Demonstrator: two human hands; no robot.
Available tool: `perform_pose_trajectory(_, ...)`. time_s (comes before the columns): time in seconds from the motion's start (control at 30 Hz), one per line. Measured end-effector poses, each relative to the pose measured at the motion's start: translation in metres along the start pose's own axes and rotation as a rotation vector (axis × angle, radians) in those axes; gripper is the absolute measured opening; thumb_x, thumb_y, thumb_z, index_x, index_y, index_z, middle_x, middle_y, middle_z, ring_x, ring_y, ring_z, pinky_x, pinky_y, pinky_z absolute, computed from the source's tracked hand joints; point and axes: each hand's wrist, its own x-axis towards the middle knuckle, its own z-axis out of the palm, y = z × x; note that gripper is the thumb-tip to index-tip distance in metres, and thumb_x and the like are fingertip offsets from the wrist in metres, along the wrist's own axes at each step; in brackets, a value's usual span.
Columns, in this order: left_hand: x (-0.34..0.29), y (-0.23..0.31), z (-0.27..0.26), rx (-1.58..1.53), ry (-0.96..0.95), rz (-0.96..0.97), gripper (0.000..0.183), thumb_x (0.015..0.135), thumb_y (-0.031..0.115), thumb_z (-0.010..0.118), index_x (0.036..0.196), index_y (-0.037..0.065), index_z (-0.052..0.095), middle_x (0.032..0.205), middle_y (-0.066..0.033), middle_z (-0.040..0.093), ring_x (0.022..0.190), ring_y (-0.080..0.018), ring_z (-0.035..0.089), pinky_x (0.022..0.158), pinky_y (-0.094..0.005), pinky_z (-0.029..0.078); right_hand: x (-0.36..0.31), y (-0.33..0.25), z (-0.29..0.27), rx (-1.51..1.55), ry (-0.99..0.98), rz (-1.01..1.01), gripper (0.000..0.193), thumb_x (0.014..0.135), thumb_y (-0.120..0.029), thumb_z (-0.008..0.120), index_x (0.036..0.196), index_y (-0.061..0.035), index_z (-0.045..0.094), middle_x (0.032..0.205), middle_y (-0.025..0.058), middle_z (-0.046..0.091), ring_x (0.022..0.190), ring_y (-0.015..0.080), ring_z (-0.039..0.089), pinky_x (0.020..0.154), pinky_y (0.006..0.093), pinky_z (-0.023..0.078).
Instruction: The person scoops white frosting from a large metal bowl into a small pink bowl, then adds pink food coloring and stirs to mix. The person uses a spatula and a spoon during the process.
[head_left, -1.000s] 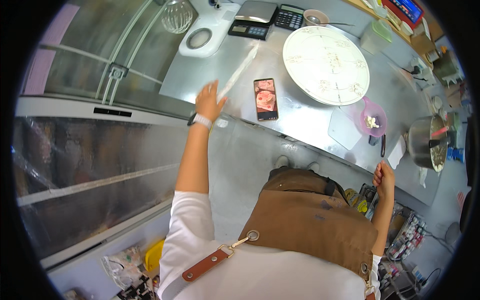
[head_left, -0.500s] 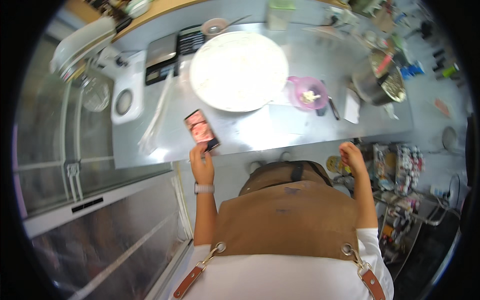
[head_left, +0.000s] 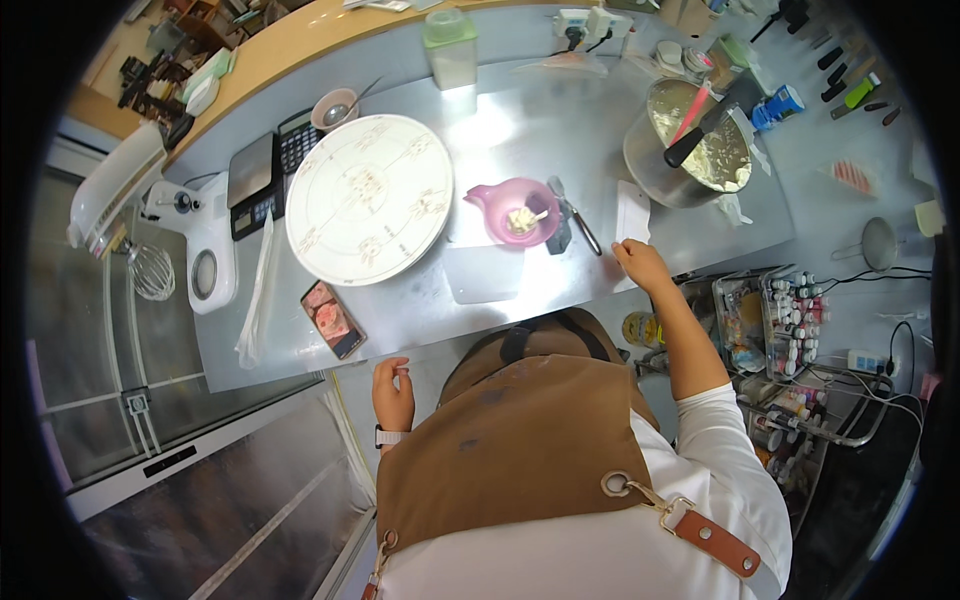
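My left hand [head_left: 393,394] hangs just off the table's front edge, fingers loosely bent and apart, holding nothing. Near it on the table lies a phone [head_left: 333,320] with a pink picture lit up. My right hand [head_left: 641,266] reaches over the front edge on the right, empty, its fingertips close to a white paper [head_left: 632,212] and the handle of a spatula [head_left: 588,232]. Left of that spatula sits a pink translucent bowl [head_left: 488,208] with some white cream in it. A large round white turntable [head_left: 335,200] with tan markings stands further left.
A steel pot [head_left: 655,165] of cream with a red-handled tool and a black-handled one stands back right. Back left are a scale [head_left: 252,170], a calculator [head_left: 299,142], a small bowl [head_left: 335,107] and a stand mixer [head_left: 205,240]. A shelf cart [head_left: 790,330] holds bottles at right.
My view has swung to the right. My left hand has drawn back from the phone, where its fingers were at the lower end. My right hand has moved forward over the table edge.
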Motion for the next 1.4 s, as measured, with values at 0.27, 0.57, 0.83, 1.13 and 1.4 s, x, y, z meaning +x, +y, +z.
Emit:
perform_pose_trajectory(0.27, 0.024, 0.066, 0.087, 0.125, -0.168, 0.182, 0.015, 0.089, 0.003, 0.055, 0.101, 0.004, 0.063, 0.102, -0.0138, 0.062, 0.092, -0.0299, 0.061, 0.08, -0.0369, 0.049, 0.016, -0.03, 0.005, -0.367, -0.18, -0.299, 0.067, 0.095, -0.06, 0.034, 0.076, -0.0086, 0.073, 0.075, 0.0149, 0.069, 0.074, 0.0353, 0.067, 0.066, 0.048, 0.051)
perform_pose_trajectory(0.57, 0.032, 0.134, 0.126, 0.18, -0.189, 0.146, 0.013, 0.089, 0.004, 0.056, 0.101, 0.004, 0.063, 0.102, -0.0135, 0.062, 0.088, -0.0285, 0.062, 0.078, -0.037, 0.05, 0.059, -0.065, 0.064, -0.373, 0.018, -0.668, 0.039, 0.089, -0.035, 0.055, 0.064, -0.0085, 0.07, 0.066, 0.0098, 0.067, 0.066, 0.027, 0.068, 0.056, 0.0419, 0.049)
perform_pose_trajectory(0.83, 0.025, 0.14, 0.144, -0.148, -0.305, -0.107, 0.02, 0.092, 0.005, 0.057, 0.111, 0.002, 0.061, 0.105, -0.0093, 0.063, 0.095, -0.0202, 0.065, 0.085, -0.0314, 0.051, 0.03, -0.027, 0.016, -0.141, -0.008, -0.804, 0.027, 0.078, -0.028, 0.063, 0.061, -0.0082, 0.065, 0.069, 0.0106, 0.063, 0.068, 0.0313, 0.063, 0.06, 0.044, 0.05)
perform_pose_trajectory(1.13, 0.085, 0.216, 0.193, -0.788, -0.681, -0.506, 0.048, 0.102, 0.038, 0.047, 0.132, 0.001, 0.047, 0.128, -0.009, 0.054, 0.113, -0.0209, 0.058, 0.096, -0.0353, 0.048, -0.007, -0.02, -0.032, 0.122, 0.016, -1.157, 0.024, 0.078, -0.026, 0.07, 0.066, -0.008, 0.059, 0.07, 0.0066, 0.057, 0.07, 0.0267, 0.058, 0.062, 0.0389, 0.048)
perform_pose_trajectory(1.4, 0.09, 0.246, 0.208, -0.82, -0.64, -0.368, 0.038, 0.099, 0.027, 0.056, 0.129, 0.004, 0.052, 0.124, -0.0093, 0.06, 0.115, -0.0204, 0.057, 0.098, -0.0374, 0.047, -0.022, -0.004, -0.064, 0.081, 0.143, -1.145, 0.035, 0.083, -0.035, 0.069, 0.063, -0.0082, 0.057, 0.067, 0.0046, 0.055, 0.066, 0.0258, 0.057, 0.058, 0.0373, 0.045)
